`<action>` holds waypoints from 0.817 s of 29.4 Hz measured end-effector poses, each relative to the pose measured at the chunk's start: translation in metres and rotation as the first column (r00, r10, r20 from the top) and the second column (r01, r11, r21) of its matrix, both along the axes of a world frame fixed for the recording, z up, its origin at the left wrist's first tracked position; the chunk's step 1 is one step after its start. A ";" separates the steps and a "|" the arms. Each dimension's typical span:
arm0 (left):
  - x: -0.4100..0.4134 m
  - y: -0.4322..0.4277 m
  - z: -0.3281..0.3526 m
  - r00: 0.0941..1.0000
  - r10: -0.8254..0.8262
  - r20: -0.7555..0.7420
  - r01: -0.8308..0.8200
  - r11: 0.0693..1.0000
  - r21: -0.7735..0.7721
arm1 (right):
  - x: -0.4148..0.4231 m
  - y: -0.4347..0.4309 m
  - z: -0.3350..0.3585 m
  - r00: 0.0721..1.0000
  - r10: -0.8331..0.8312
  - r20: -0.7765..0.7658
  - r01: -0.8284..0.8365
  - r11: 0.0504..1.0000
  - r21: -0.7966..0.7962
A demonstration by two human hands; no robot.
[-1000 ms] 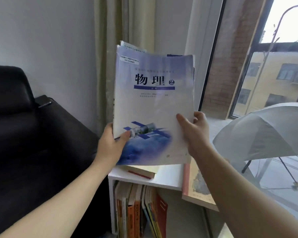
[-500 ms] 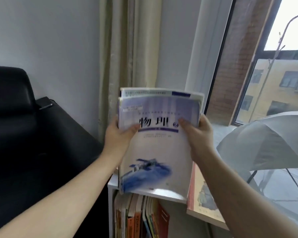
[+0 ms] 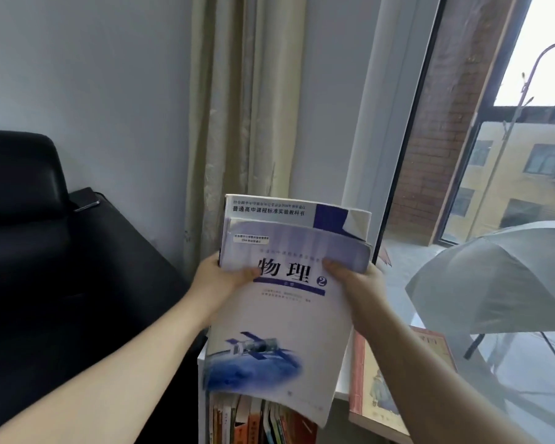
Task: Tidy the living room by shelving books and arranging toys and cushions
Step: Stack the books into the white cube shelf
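I hold a stack of pale blue textbooks over the white bookshelf [image 3: 203, 363]. The front book [image 3: 279, 318] shows a satellite picture and large black characters. A second textbook [image 3: 289, 213] sticks up behind it. My left hand [image 3: 218, 280] grips the stack's left edge, thumb across the front cover. My right hand [image 3: 356, 283] grips the right edge, thumb on the cover near the top. The stack leans with its lower edge toward me and hides most of the shelf top.
Several upright books [image 3: 257, 424] fill the compartment under the shelf top. A reddish picture book [image 3: 378, 379] lies on the ledge at right. A black sofa [image 3: 45, 267] stands on the left, a beige curtain [image 3: 241, 123] behind, a grey open umbrella [image 3: 500, 280] by the window.
The books have come down from in front of the curtain to just above the shelf. Both hands have slid from the stack's lower part to its upper sides.
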State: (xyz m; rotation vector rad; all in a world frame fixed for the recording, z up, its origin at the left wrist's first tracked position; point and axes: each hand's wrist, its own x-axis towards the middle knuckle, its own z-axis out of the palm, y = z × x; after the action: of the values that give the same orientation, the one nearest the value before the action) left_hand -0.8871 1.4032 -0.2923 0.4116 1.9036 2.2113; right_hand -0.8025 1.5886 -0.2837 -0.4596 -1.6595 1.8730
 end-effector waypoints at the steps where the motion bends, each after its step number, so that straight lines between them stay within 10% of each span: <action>1: 0.001 0.002 0.000 1.000 0.017 -0.026 -0.016 1.000 0.017 | 0.001 0.000 0.000 1.000 -0.022 -0.023 0.022 1.000 0.008; 11: -0.005 0.009 0.071 0.921 0.178 -0.345 -0.102 0.968 0.228 | 0.005 -0.008 0.097 0.932 0.000 -0.363 0.086 0.971 0.223; 18: -0.014 0.012 0.003 0.999 0.006 -0.035 -0.010 0.993 -0.114 | -0.009 0.001 0.021 0.998 -0.017 -0.058 0.026 0.989 0.143; 24: -0.010 0.016 0.002 0.993 0.085 -0.086 -0.082 0.996 0.036 | -0.005 -0.002 0.030 0.992 -0.011 -0.125 0.024 0.994 0.105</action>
State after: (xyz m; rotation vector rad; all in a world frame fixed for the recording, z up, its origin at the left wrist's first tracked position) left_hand -0.8974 1.4195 -0.2901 0.4491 1.9656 2.3158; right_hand -0.8075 1.5861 -0.2541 -0.3065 -1.6576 1.7531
